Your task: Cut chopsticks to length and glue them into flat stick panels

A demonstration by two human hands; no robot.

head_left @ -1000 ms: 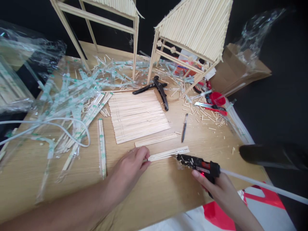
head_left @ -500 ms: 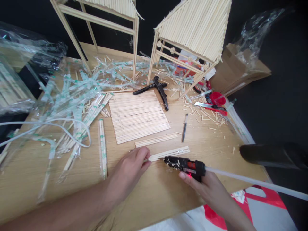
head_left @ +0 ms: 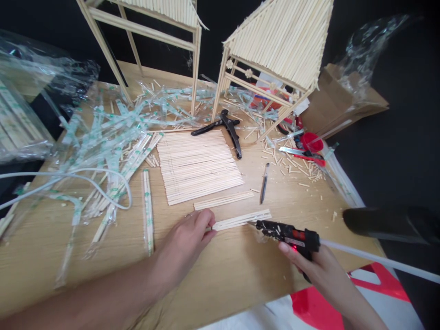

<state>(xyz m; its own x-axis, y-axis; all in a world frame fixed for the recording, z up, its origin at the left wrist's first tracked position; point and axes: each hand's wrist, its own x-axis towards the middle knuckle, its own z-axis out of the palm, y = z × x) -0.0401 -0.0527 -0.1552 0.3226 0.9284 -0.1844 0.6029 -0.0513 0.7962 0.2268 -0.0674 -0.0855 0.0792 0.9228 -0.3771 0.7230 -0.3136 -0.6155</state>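
Between thumb and fingers, my left hand pinches the left end of a few thin wooden sticks lying side by side. My right hand is wrapped round a black hot glue gun with a red light and a long white glue stick in its back. Its nozzle tip is at the near edge of the sticks, right of their middle. Just beyond lies another short row of sticks. Farther back is a flat panel of sticks laid side by side.
Black cutters rest at the panel's far corner, and a pen lies right of it. Wrapped chopsticks and torn wrappers cover the left. Two stick-built structures stand behind. A utility knife lies among cut bits.
My right hand has moved the glue gun to the right, its nozzle sliding along the sticks. My left hand keeps its pinch in the same place.
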